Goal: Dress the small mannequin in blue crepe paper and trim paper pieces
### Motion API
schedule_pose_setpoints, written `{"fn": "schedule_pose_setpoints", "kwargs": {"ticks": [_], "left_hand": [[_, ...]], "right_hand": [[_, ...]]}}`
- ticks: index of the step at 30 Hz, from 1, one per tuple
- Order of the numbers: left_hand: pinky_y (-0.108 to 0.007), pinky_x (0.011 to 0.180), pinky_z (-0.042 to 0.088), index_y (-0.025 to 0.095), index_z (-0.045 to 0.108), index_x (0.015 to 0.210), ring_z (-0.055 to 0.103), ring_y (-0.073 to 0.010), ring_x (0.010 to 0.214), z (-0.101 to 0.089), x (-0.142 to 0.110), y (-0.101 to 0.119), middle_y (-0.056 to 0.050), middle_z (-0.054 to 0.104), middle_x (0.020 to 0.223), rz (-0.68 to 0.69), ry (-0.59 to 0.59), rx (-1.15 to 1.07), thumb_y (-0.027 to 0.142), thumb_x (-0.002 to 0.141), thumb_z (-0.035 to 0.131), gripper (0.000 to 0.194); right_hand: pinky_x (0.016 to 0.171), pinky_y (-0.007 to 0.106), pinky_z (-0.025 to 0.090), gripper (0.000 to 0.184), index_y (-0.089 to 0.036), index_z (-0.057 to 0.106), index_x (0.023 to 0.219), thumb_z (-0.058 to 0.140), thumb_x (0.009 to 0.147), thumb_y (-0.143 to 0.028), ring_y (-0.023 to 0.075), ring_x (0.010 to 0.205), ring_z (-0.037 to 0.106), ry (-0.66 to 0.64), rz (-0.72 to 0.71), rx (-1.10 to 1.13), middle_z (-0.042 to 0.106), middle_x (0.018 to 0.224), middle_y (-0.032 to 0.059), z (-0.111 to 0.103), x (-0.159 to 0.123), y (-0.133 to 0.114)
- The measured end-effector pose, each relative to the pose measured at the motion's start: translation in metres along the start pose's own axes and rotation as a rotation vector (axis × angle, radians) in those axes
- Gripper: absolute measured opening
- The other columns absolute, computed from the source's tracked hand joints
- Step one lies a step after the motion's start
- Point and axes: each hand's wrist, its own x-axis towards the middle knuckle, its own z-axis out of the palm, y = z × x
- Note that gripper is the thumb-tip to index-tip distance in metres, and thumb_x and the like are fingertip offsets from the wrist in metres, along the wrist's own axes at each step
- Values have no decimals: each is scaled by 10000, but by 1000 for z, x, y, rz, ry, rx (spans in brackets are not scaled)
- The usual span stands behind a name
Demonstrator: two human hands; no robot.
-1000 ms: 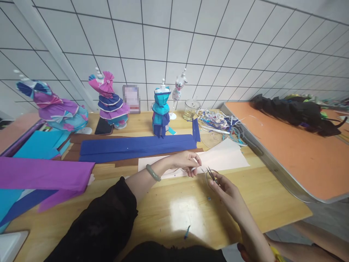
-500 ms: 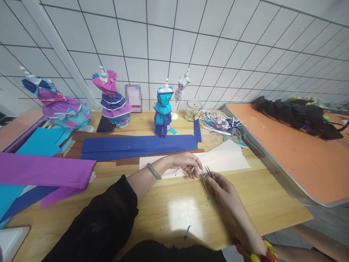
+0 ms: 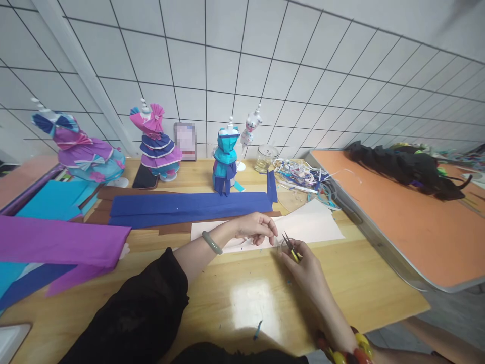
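Observation:
My left hand [image 3: 259,229], a green bangle on its wrist, is closed in a pinch above the pale pink sheet [image 3: 316,222]. A thin whitish strip [image 3: 278,241] hangs at its fingertips, curving towards my other hand. Just right of it, my right hand [image 3: 305,265] grips small scissors [image 3: 292,249] with slim dark blades and some yellow at the handle. The blades point up and left, slightly parted, close to the left fingertips. Part of the strip's loop is hidden behind the right fingers.
Behind the hands lies a folded navy strip [image 3: 189,208] over brown sheets. Small dress forms, one in a teal dress [image 3: 226,154], stand by the wall. A glass [image 3: 265,159] and tangled strips [image 3: 301,174] sit back right, beside an orange-topped surface [image 3: 409,217]. Purple fabric [image 3: 60,240] lies left.
My right hand has turned the scissors so their yellow part shows, and the loop of strip beside it looks smaller. My left hand keeps its pinch almost in place. The view shifts slightly.

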Motion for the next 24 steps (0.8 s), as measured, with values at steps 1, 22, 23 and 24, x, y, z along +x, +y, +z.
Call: {"fn": "schedule_pose_setpoints", "kwargs": {"ticks": [1, 22, 23, 24], "left_hand": [[-177, 402, 365, 137, 599, 865, 497, -45, 409, 0, 0, 0, -30, 665, 752, 1, -16, 2, 234, 715, 623, 180], [-232, 509, 495, 144, 608, 983, 606, -90, 529, -1, -4, 1, -105, 677, 979, -44, -127, -40, 343, 697, 701, 361], [-232, 508, 493, 142, 606, 983, 606, -91, 527, -1, -4, 1, -108, 678, 977, -47, -126, -43, 341, 696, 702, 362], [-230, 503, 491, 140, 604, 983, 605, -92, 523, -1, -4, 1, -110, 680, 971, -49, -127, -45, 338, 696, 702, 363]], "right_hand": [[749, 348, 452, 423, -166, 570, 1013, 618, 723, -471, 260, 853, 619, -1, -1, -37, 678, 926, 109, 1, 1, 0], [749, 331, 455, 461, -131, 645, 998, 625, 717, -496, 260, 879, 614, -117, 114, 160, 693, 948, 101, -20, 6, -18], [748, 337, 461, 497, -126, 641, 1019, 637, 701, -508, 268, 892, 615, -106, 142, 185, 690, 968, 110, -22, 4, -19], [745, 341, 467, 523, -122, 642, 1025, 648, 685, -520, 275, 896, 616, -99, 160, 207, 689, 976, 117, -24, 3, -20]]}}
